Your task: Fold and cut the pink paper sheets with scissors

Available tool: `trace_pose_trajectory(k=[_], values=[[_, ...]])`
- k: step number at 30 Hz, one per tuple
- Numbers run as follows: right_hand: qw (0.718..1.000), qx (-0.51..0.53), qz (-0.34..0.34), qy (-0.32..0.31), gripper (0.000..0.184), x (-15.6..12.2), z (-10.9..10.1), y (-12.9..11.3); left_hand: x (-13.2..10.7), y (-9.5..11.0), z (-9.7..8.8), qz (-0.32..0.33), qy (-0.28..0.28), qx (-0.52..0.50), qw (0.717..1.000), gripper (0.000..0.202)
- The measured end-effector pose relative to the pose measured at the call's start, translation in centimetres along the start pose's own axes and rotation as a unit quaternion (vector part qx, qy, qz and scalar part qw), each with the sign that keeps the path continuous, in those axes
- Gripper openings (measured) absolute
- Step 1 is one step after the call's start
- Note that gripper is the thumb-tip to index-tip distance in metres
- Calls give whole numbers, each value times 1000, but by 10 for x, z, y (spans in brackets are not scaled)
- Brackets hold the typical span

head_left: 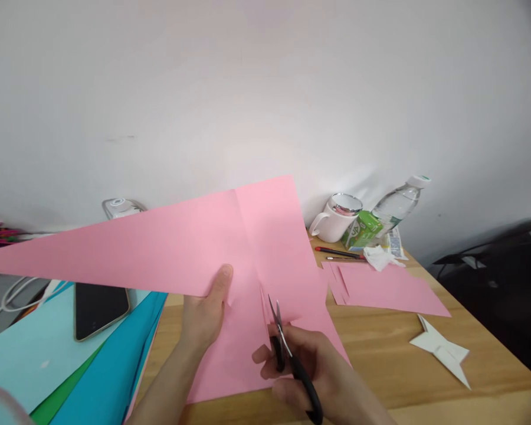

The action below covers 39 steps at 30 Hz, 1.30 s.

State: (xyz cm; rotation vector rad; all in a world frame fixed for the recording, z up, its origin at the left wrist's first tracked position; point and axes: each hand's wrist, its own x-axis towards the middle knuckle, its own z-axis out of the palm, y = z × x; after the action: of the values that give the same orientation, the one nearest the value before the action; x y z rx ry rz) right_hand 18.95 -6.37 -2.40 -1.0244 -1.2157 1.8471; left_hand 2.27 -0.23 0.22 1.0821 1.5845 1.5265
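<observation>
A large sheet of pink paper is raised off the table, with a crease near its middle and a slit at its lower edge. My left hand grips that lower edge, thumb on top and fingers hidden behind. In my right hand is a pair of black-handled scissors. Their blades are slightly apart and point up and away, close to the slit. Beneath the raised sheet lies more pink paper on the table; whether it is a separate sheet I cannot tell.
On the wooden table at right lie pink paper pieces, a folded white paper shape, pens and a crumpled tissue. Behind stand a mug, a green box and a bottle. A phone rests on coloured sheets.
</observation>
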Motion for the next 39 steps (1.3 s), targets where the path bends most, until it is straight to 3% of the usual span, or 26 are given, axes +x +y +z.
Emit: trace_pose_trajectory(k=[4, 11, 15, 21, 29, 33, 39], values=[[999, -42, -15, 10, 28, 2, 3, -8, -6, 3, 1, -7, 19, 2, 1000, 30], [995, -73, -20, 63, 27, 11, 10, -15, -16, 10, 2, -13, -1, 24, 1000, 20], [994, -56, -43, 78, 30, 16, 13, -14, -22, 12, 4, -19, 15, 29, 999, 17], [993, 1, -90, 78, 30, 19, 13, -14, -26, 14, 5, -25, 13, 9, 1000, 17], [994, -7, -84, 75, 32, 17, 11, -6, -28, 19, 6, -45, 8, -27, 999, 15], [994, -1, -87, 60, 33, 16, 13, -13, -30, 19, 7, -35, 8, -27, 999, 22], [992, 3, -94, 86, 33, 17, 13, -10, -30, 15, 7, -14, 2, -23, 1000, 27]])
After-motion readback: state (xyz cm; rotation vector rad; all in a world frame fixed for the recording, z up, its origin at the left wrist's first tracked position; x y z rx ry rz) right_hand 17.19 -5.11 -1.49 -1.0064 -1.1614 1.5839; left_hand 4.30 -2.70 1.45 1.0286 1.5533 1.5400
